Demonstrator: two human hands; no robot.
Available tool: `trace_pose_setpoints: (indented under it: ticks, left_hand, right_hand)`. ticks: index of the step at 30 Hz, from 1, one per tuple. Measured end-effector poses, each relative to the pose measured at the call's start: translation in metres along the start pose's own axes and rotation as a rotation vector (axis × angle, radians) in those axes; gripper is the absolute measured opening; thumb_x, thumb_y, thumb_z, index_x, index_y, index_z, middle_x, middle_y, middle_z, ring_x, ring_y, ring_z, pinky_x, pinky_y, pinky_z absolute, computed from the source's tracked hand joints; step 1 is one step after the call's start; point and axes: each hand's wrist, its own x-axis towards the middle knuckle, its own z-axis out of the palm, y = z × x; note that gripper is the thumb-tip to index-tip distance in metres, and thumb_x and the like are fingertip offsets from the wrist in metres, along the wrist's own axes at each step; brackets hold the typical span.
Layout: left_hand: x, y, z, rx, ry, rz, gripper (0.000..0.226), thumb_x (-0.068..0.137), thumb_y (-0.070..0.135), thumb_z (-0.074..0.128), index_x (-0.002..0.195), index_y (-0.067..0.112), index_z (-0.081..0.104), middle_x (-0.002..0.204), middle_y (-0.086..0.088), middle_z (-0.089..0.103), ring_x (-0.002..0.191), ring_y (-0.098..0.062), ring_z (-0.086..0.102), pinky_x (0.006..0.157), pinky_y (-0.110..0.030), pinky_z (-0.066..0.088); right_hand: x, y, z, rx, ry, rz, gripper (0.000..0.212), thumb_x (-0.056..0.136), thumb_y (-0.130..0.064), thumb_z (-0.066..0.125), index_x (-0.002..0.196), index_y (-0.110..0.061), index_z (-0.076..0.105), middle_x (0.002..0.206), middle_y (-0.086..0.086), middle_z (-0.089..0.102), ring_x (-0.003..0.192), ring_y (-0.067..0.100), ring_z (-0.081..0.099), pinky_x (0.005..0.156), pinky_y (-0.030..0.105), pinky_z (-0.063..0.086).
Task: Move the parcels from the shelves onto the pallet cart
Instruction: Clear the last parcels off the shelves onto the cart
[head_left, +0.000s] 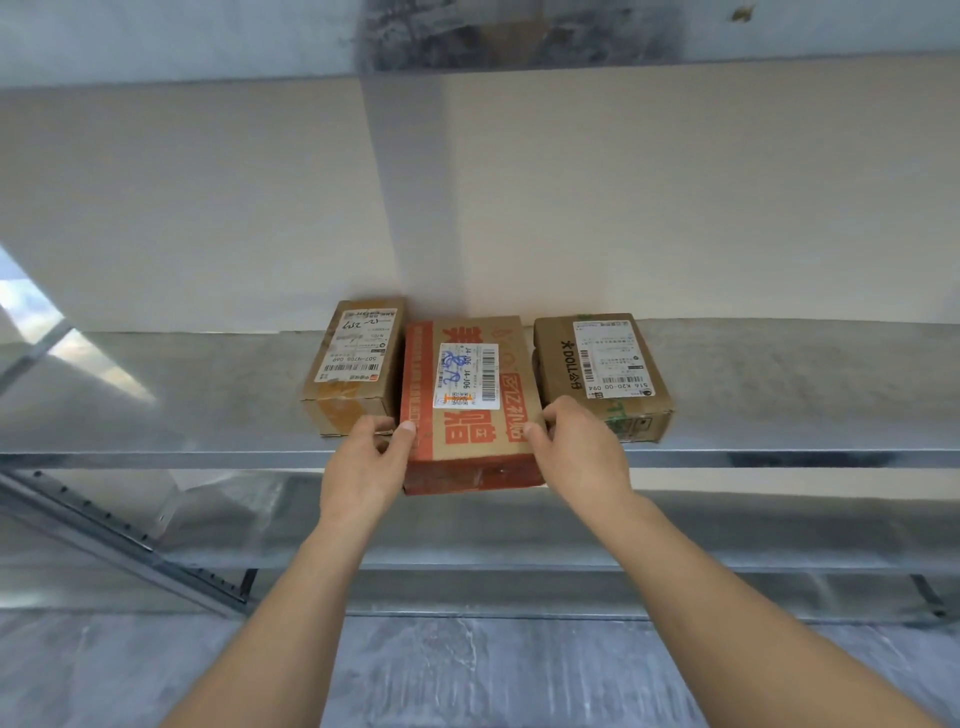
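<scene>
On the metal shelf (208, 415): three parcels in a row, labels up.
Middle parcel: red-printed box (467, 405), front end overhanging the shelf edge; brown box (353, 364) touching its left side, DOLL box (602, 369) just beside its right.
Left hand (363, 467): you grip the middle parcel's left side, thumb on top.
Right hand (582, 457): you grip its right side, thumb on top.

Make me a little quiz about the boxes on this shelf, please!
1. True or false: the left hand and the right hand both grip the red box.
2. Fill in: the red box juts out over the shelf's front ___.
3. The red box's white label is on its: A top, B front, C underside.
Key: 1 true; 2 edge; 3 A.
</scene>
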Motion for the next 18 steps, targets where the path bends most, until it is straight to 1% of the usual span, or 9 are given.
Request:
trace_pose_setpoints:
  ticks: [3,6,7,8,9,11,14,15,18]
  left_hand:
    - [0.004,-0.003,-0.003,-0.094,-0.112,-0.025,0.043,0.095,0.034,0.050,0.136,0.021,0.045,0.111,0.000,0.061,0.103,-0.018,0.058,0.088,-0.033,0.044]
    - [0.004,-0.005,-0.008,-0.209,-0.262,-0.059,0.056,0.094,0.022,0.055,0.144,0.031,0.033,0.127,0.003,0.058,0.111,-0.018,0.058,0.101,-0.041,0.043]
    - [0.001,-0.007,-0.009,-0.224,-0.303,-0.051,0.060,0.093,0.017,0.056,0.144,0.034,0.032,0.127,0.005,0.058,0.110,-0.016,0.058,0.101,-0.041,0.044]
    - [-0.003,-0.008,-0.010,-0.229,-0.331,-0.034,0.064,0.092,0.011,0.057,0.144,0.037,0.031,0.126,0.007,0.058,0.107,-0.012,0.059,0.097,-0.037,0.046]
    - [-0.008,-0.011,-0.010,-0.231,-0.347,-0.017,0.069,0.090,0.007,0.057,0.144,0.039,0.029,0.124,0.009,0.058,0.104,-0.009,0.059,0.091,-0.031,0.048]
    - [-0.019,-0.014,-0.011,-0.256,-0.346,0.024,0.077,0.088,0.002,0.058,0.144,0.043,0.026,0.122,0.014,0.057,0.103,-0.006,0.059,0.079,-0.022,0.048]
    - [-0.038,-0.017,-0.016,-0.291,-0.304,0.096,0.080,0.087,0.001,0.061,0.139,0.051,0.028,0.121,0.020,0.056,0.109,-0.004,0.056,0.081,-0.021,0.050]
    - [-0.044,-0.018,-0.017,-0.293,-0.290,0.114,0.080,0.087,0.002,0.062,0.139,0.052,0.028,0.123,0.020,0.055,0.110,-0.004,0.055,0.081,-0.020,0.049]
    - [-0.066,-0.015,-0.019,-0.302,-0.253,0.169,0.080,0.087,0.004,0.063,0.141,0.051,0.027,0.124,0.022,0.054,0.113,-0.003,0.054,0.081,-0.020,0.049]
  right_hand:
    - [0.003,0.003,-0.002,0.209,-0.121,0.035,0.026,0.096,-0.027,0.051,0.119,-0.018,0.050,0.103,-0.003,0.057,0.092,0.016,0.055,0.075,0.029,0.042]
    - [0.001,0.008,-0.001,0.447,-0.298,0.039,0.045,0.094,-0.012,0.052,0.136,-0.024,0.041,0.111,-0.010,0.058,0.100,0.009,0.053,0.086,0.025,0.043]
    - [-0.002,0.011,0.000,0.472,-0.333,0.032,0.056,0.092,-0.009,0.053,0.142,-0.027,0.035,0.113,-0.012,0.059,0.104,0.009,0.054,0.091,0.026,0.044]
    - [-0.005,0.014,0.002,0.477,-0.353,0.020,0.065,0.091,-0.008,0.053,0.146,-0.031,0.028,0.118,-0.012,0.059,0.108,0.009,0.054,0.094,0.027,0.045]
    - [-0.008,0.016,0.004,0.476,-0.363,0.007,0.070,0.091,-0.007,0.053,0.148,-0.035,0.023,0.122,-0.013,0.059,0.111,0.008,0.053,0.096,0.027,0.044]
    - [-0.016,0.019,0.003,0.487,-0.358,-0.026,0.073,0.092,-0.007,0.054,0.148,-0.039,0.021,0.126,-0.014,0.057,0.113,0.005,0.051,0.094,0.022,0.042]
    - [-0.030,0.023,-0.007,0.491,-0.341,-0.097,0.076,0.092,-0.008,0.056,0.148,-0.043,0.017,0.129,-0.019,0.053,0.112,0.000,0.047,0.095,0.019,0.038]
    - [-0.035,0.024,-0.011,0.490,-0.335,-0.119,0.078,0.093,-0.008,0.056,0.147,-0.045,0.015,0.131,-0.019,0.052,0.113,0.000,0.047,0.097,0.022,0.040]
    - [-0.051,0.031,-0.021,0.468,-0.304,-0.160,0.082,0.092,-0.010,0.057,0.148,-0.047,0.009,0.137,-0.018,0.048,0.122,0.003,0.046,0.106,0.035,0.042]
